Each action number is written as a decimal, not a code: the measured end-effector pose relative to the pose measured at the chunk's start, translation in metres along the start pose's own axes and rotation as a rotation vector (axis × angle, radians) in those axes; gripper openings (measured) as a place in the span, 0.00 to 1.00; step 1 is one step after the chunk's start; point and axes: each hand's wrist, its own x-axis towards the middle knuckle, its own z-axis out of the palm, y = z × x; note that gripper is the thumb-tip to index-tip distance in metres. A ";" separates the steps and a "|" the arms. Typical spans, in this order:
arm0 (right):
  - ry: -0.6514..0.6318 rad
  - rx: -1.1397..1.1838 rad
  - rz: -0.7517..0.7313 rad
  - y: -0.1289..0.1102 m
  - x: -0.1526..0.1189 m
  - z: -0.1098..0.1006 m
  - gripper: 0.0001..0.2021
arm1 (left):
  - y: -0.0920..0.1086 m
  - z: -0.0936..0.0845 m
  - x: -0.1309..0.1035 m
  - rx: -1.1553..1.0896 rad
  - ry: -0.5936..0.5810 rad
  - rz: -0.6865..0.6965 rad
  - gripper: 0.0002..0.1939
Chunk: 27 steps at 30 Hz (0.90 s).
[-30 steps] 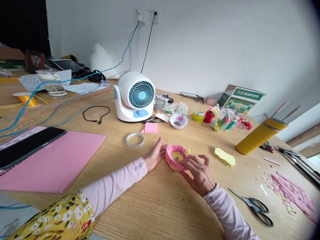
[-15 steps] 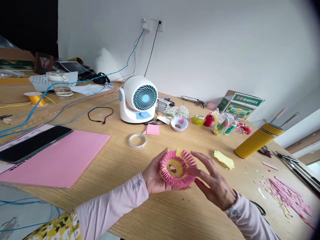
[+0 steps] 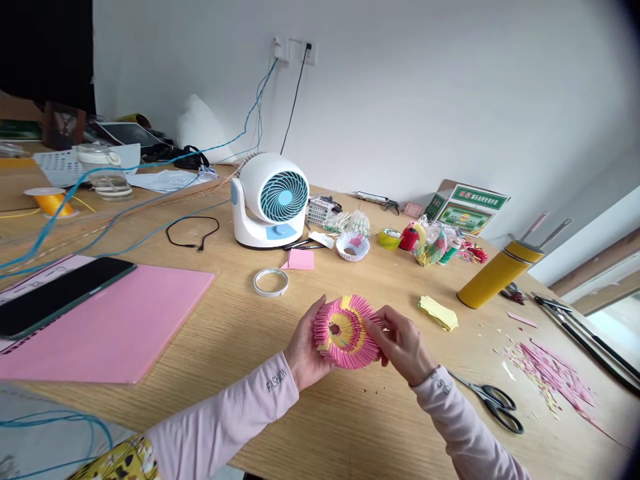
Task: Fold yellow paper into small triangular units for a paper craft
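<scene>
A round bowl of folded paper pieces (image 3: 350, 357), pink with yellow rings inside and a small hole at its centre, is held above the table. My left hand (image 3: 306, 347) supports it from the left and below, its thumb along the rim. At the right rim, my right hand (image 3: 400, 340) pinches the edge, with thumb inside and the other fingers curled outside. Black-handled scissors (image 3: 493, 398) lie beside my right forearm. Beyond the bowl is a roll of white tape (image 3: 271, 283). A stack of yellow paper slips (image 3: 438, 313) rests to its right.
A white fan (image 3: 273, 200) stands at the back. On the left, a phone (image 3: 65, 293) lies on a pink board (image 3: 130, 320). Right of centre are a yellow tumbler (image 3: 495, 277) and pink paper scraps (image 3: 555, 377). A small white paper bowl (image 3: 353, 247) sits near pink slips (image 3: 300, 259).
My right hand has gone from spread fingers over the bowl to gripping its right rim. The bowl has turned slightly and shifted left in view. The scissors now show more fully.
</scene>
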 end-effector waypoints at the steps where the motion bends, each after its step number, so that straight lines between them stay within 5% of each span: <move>1: 0.001 0.006 -0.011 0.000 0.000 0.000 0.16 | 0.000 -0.002 0.000 0.011 0.014 -0.001 0.25; 12: -0.033 -0.018 -0.025 -0.006 0.000 -0.002 0.15 | 0.001 -0.012 0.002 0.043 0.067 0.013 0.23; 27: 0.094 -0.504 -0.209 -0.011 0.005 0.007 0.16 | 0.000 -0.011 0.001 0.031 0.101 0.007 0.22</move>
